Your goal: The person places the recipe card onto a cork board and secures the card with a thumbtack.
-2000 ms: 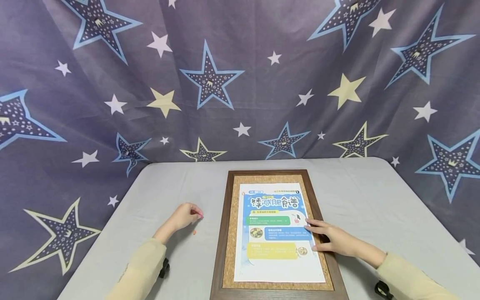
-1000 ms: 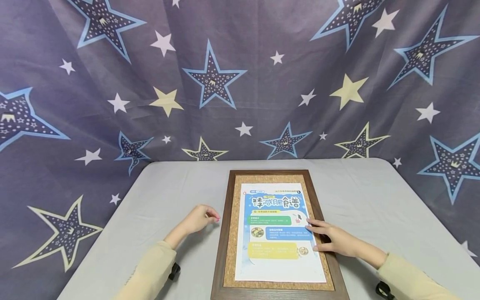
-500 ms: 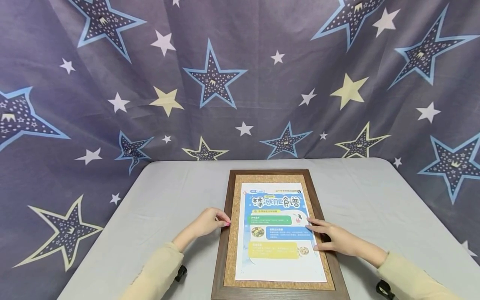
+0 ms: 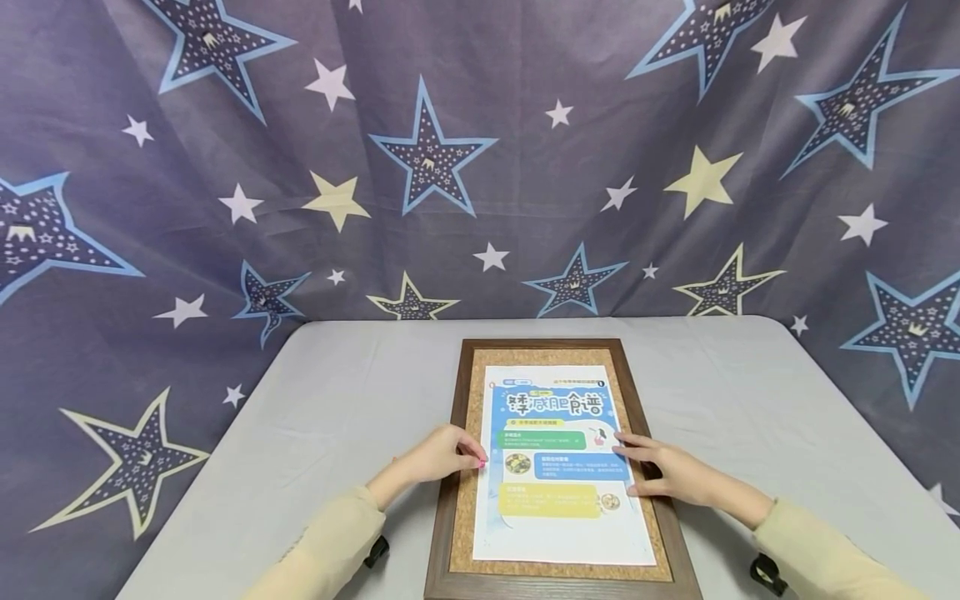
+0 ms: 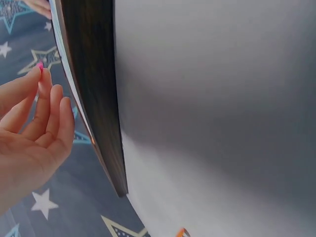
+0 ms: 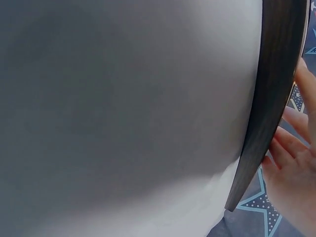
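Observation:
My left hand [image 4: 441, 452] pinches a small pink push pin [image 5: 40, 64] between thumb and index finger. In the head view the pin is at the left edge of a printed poster sheet [image 4: 562, 542], beside its green band. The sheet lies on a cork board [image 4: 462, 533] with a dark brown wooden frame [image 4: 446, 517]. My right hand [image 4: 675, 475] rests across the frame's right side, fingers spread and fingertips on the sheet's right edge. In the right wrist view this hand [image 6: 291, 168] lies against the frame, its fingertips partly hidden.
A grey cloth-covered table [image 4: 360, 367] bears the board. Small pins show at the sheet's top corners, a reddish one [image 4: 492, 385] and a black one [image 4: 601, 383]. An orange item [image 5: 182, 232] lies low in the left wrist view. A star-patterned curtain [image 4: 510, 83] hangs behind.
My left hand has carried the pink push pin rightward from the table, over the frame, to the sheet's left edge. The right hand has stayed in place on the board.

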`<action>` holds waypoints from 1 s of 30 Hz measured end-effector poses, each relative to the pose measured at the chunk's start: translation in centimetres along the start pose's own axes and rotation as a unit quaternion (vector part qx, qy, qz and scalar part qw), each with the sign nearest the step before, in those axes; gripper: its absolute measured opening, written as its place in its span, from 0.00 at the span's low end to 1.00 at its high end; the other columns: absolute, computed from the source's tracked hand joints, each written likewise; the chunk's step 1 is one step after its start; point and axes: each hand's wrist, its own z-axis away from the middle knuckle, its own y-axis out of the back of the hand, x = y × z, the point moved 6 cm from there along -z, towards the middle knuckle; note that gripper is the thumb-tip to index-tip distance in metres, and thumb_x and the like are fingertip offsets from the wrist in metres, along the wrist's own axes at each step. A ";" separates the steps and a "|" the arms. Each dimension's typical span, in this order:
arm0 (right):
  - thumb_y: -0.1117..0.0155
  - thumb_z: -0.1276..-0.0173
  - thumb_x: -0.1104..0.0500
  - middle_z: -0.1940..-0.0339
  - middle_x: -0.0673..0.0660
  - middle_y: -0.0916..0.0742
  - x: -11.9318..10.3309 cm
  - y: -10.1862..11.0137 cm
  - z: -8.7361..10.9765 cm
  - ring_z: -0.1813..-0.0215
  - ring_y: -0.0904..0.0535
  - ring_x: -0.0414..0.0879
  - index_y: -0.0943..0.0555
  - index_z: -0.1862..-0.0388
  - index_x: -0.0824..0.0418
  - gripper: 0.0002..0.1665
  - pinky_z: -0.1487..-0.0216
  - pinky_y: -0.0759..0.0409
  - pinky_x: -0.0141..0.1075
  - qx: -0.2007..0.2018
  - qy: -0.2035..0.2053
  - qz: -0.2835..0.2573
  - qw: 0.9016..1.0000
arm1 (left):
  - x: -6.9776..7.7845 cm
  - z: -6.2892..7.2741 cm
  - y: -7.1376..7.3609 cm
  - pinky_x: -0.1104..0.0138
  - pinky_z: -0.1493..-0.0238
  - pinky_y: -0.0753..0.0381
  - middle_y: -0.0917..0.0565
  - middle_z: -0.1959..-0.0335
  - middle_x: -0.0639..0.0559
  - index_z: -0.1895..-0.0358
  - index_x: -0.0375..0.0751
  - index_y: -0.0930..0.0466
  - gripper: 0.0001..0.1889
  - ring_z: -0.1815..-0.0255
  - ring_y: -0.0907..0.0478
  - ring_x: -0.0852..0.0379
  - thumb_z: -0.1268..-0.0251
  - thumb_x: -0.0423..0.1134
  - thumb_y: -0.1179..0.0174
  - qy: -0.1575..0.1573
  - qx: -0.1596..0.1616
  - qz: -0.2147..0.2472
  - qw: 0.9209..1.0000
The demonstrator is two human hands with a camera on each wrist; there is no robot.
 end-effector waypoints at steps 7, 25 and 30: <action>0.41 0.43 0.45 0.40 0.70 0.32 -0.3 0.4 0.1 0.42 0.35 0.65 0.30 0.45 0.72 0.36 0.50 0.31 0.52 0.008 0.008 0.002 1.000 | 1.4 -0.5 -1.1 0.73 0.74 0.28 0.17 0.71 0.51 0.71 0.36 0.18 0.03 0.75 0.27 0.66 0.45 0.30 0.41 -0.014 -0.020 0.009 1.000; 0.41 0.42 0.46 0.39 0.69 0.32 -0.1 0.3 0.1 0.42 0.35 0.64 0.30 0.44 0.72 0.36 0.50 0.31 0.52 0.006 0.005 -0.005 1.000 | 4.5 -2.4 -4.7 0.77 0.78 0.31 0.19 0.76 0.59 0.71 0.39 0.17 0.03 0.80 0.30 0.69 0.47 0.31 0.40 -0.005 -0.067 0.016 0.998; 0.41 0.42 0.46 0.39 0.69 0.33 0.0 0.1 0.1 0.41 0.35 0.64 0.31 0.43 0.71 0.36 0.50 0.31 0.51 0.003 0.005 -0.009 1.000 | 5.8 -2.9 -5.9 0.78 0.79 0.31 0.19 0.78 0.59 0.72 0.37 0.17 0.03 0.81 0.31 0.70 0.48 0.28 0.40 -0.028 -0.088 0.015 0.996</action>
